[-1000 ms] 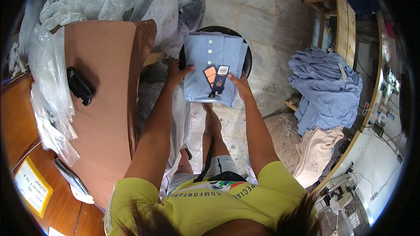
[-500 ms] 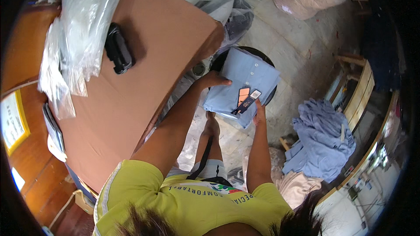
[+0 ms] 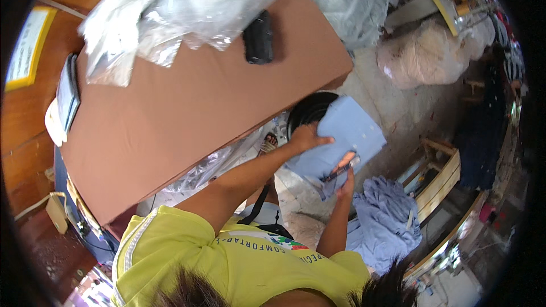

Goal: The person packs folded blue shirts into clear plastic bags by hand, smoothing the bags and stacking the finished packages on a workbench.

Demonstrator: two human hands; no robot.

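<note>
A folded light blue shirt point(image 3: 359, 124) is held between my two hands, tilted, beside the brown-covered table. My left hand point(image 3: 307, 138) grips its left edge, thumb on top and fingers underneath. Lower down, my right hand point(image 3: 345, 185) holds the near right edge, close to the hang tags point(image 3: 343, 166), one orange and one dark. Both tags lie on the shirt's front, slightly blurred. Partly behind the shirt is a round black stool or basin point(image 3: 301, 112); I cannot tell which.
Clear plastic bags point(image 3: 170, 11) and a black plastic object point(image 3: 258, 38) lie on the brown table point(image 3: 187, 108). Rumpled blue garments point(image 3: 387, 222) are heaped at right, beside a wooden frame point(image 3: 441, 179). A large stuffed bag point(image 3: 424, 54) stands on the floor beyond.
My view has turned, so the table now lies more across the top. The shirt has moved aside from the round black object, showing more of it. Both hands still hold the shirt.
</note>
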